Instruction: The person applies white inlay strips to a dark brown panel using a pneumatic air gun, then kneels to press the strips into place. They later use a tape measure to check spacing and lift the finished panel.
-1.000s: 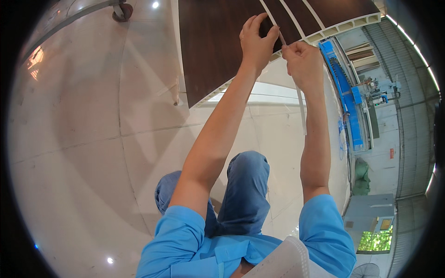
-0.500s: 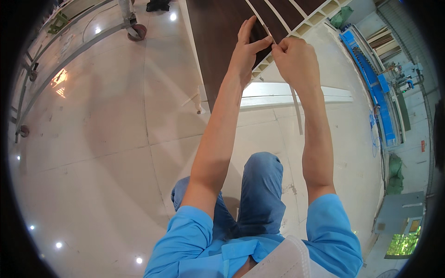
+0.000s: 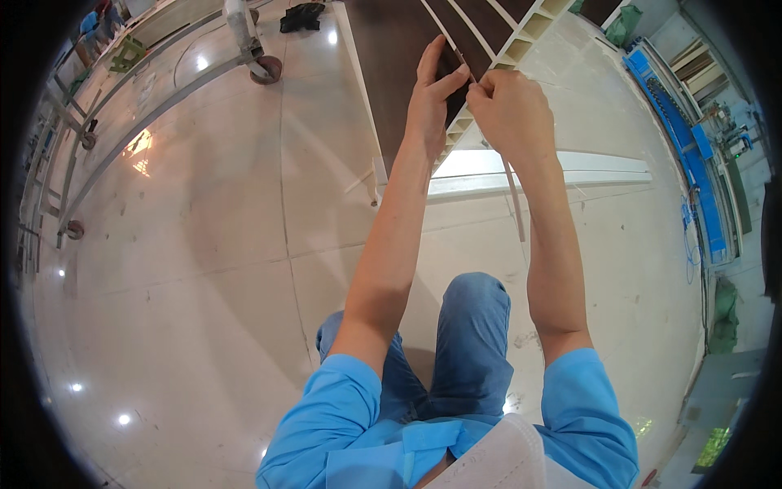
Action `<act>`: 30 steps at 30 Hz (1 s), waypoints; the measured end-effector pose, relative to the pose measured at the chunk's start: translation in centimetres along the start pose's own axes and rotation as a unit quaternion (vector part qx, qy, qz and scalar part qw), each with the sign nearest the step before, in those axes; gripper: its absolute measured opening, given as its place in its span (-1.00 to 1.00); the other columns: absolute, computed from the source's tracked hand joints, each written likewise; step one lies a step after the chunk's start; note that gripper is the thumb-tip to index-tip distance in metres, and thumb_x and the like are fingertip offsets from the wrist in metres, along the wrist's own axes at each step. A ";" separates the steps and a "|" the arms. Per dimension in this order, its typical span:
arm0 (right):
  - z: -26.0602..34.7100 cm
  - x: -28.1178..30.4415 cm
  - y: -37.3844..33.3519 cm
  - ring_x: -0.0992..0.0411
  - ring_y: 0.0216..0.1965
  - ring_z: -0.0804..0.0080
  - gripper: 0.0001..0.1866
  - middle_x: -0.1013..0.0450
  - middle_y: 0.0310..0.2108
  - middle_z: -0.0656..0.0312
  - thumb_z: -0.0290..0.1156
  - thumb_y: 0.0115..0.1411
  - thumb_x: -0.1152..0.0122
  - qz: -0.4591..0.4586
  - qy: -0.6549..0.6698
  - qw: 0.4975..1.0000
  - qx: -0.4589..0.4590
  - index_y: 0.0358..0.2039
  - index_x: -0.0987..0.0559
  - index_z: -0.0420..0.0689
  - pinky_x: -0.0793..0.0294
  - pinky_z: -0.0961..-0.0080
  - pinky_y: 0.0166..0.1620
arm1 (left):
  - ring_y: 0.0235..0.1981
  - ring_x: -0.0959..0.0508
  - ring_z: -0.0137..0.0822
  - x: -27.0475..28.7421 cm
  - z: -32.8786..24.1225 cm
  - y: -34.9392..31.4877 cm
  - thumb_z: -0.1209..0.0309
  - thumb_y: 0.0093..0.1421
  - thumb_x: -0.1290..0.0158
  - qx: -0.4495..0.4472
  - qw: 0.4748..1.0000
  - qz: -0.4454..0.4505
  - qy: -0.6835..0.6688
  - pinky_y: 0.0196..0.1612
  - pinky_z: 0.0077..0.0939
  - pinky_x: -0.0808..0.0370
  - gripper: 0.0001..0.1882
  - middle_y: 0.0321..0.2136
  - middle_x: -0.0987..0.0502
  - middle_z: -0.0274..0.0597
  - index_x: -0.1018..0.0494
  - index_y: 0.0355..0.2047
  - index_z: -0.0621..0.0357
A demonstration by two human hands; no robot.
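- Head view, hands: your left hand [image 3: 428, 104] is resting at the end of a dark brown panel [image 3: 379, 57], its thumb and forefinger standing apart, their tips lying along a pale line on the panel's face.
- Head view, hands: your right hand [image 3: 519, 114] is meeting it from the other side, its thumb and forefinger pressing together, clamped on a narrow strip [image 3: 514, 200] at the panel's edge.
- Head view, strip: the loose length is hanging below your right hand, beside your forearm; the hand is hiding its middle part.
- Head view, panel: the piece is extending beyond the upper border, pale lines crossing its brown face and a cream edge [image 3: 516, 52] of open cells facing you.
- Head view, floor: white boards [image 3: 582, 166] are lying on the tiled floor [image 3: 204, 236] beyond your hands; your knees [image 3: 475, 326], in blue jeans, are showing below.
- Head view, surroundings: a grey wheeled frame [image 3: 159, 114] is standing at left, a black bundle [image 3: 302, 18] is lying near its caster, and a blue machine [image 3: 674, 138] is standing along the right side.
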State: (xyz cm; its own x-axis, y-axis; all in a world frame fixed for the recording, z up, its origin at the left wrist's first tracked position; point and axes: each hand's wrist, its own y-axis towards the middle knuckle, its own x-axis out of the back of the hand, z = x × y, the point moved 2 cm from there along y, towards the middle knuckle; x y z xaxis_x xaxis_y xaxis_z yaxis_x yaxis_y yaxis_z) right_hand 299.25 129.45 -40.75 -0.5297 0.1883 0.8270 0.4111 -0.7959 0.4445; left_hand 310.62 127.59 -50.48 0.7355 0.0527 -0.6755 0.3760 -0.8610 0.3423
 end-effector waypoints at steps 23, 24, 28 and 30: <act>0.1 5.5 -4.2 -0.14 -0.70 0.51 -0.79 -0.29 -0.75 0.19 -0.41 0.25 -0.19 -0.023 0.032 0.997 0.070 -0.40 -0.62 -0.32 -0.13 0.39 -0.56 | 0.47 0.00 -0.03 -3.1 -1.7 -1.7 0.01 0.09 -0.34 -0.027 0.997 -0.003 0.074 0.41 -0.17 -0.14 0.21 0.45 0.15 0.00 0.17 0.50 0.25; 0.2 5.5 -4.1 -0.15 -0.70 0.49 -0.79 -0.30 -0.75 0.17 -0.41 0.25 -0.19 -0.019 0.018 0.997 0.079 -0.40 -0.62 -0.33 -0.15 0.39 -0.55 | 0.47 0.00 -0.03 -3.1 -1.8 -1.7 0.02 0.09 -0.34 -0.018 0.997 -0.005 0.069 0.41 -0.17 -0.14 0.21 0.45 0.15 -0.01 0.18 0.50 0.25; 0.5 6.1 -3.9 -0.52 -0.51 -0.07 -0.77 -0.53 -0.56 -0.07 -0.39 0.18 -0.10 -0.009 -0.002 0.999 0.044 -0.48 -0.61 -0.27 -0.48 0.10 -0.36 | 0.46 -0.02 -0.03 -3.4 -2.0 -1.6 0.04 0.10 -0.33 -0.022 0.997 -0.006 0.080 0.40 -0.17 -0.14 0.20 0.45 0.15 -0.03 0.19 0.50 0.25; 0.8 6.2 -3.9 -0.53 -0.45 -0.09 -0.76 -0.55 -0.51 -0.09 -0.39 0.18 -0.09 0.009 -0.024 0.999 0.027 -0.48 -0.60 -0.28 -0.49 0.06 -0.32 | 0.46 -0.03 -0.03 -3.5 -2.1 -1.6 0.06 0.12 -0.31 -0.011 0.997 -0.009 0.082 0.40 -0.18 -0.14 0.18 0.45 0.15 -0.03 0.20 0.50 0.25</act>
State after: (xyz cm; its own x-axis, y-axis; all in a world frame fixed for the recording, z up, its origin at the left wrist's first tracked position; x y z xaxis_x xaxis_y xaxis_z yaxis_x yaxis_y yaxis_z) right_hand 294.94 134.19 -37.06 -0.4865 0.2035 0.8496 0.4601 -0.7671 0.4472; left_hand 308.59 129.81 -47.29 0.8095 0.1515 -0.5673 0.4017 -0.8476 0.3468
